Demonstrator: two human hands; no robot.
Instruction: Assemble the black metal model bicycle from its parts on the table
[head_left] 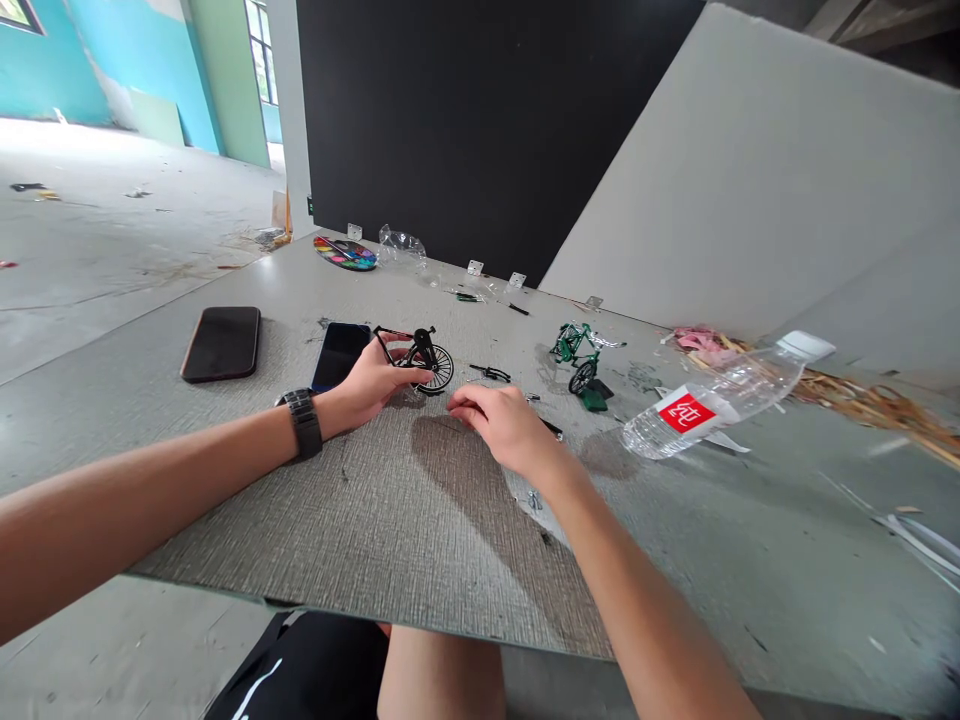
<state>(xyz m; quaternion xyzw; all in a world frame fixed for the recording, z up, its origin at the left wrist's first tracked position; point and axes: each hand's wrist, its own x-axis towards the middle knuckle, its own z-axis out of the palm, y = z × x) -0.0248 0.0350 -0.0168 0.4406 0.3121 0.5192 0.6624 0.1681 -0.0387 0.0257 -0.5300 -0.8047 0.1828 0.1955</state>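
Observation:
My left hand [379,378] grips a black miniature bicycle frame [424,350] with one spoked wheel, thumb across the wheel's side. To its right, my right hand [499,415] is closed low over the table, its fingertips pinched together; whatever they hold is too small to make out. A small black bicycle part [491,374] lies just beyond the right hand. Another dark piece [552,429] sits partly behind that hand. Farther right stands a green miniature bicycle [577,350], with a green block [593,401] beside its front wheel.
Two phones, one black [223,344] and one dark blue [341,354], lie at the left. A paint palette [346,253] and clear plastic packaging [403,246] are at the back. A tilted water bottle [712,400] and straw-like strips [862,405] are at the right.

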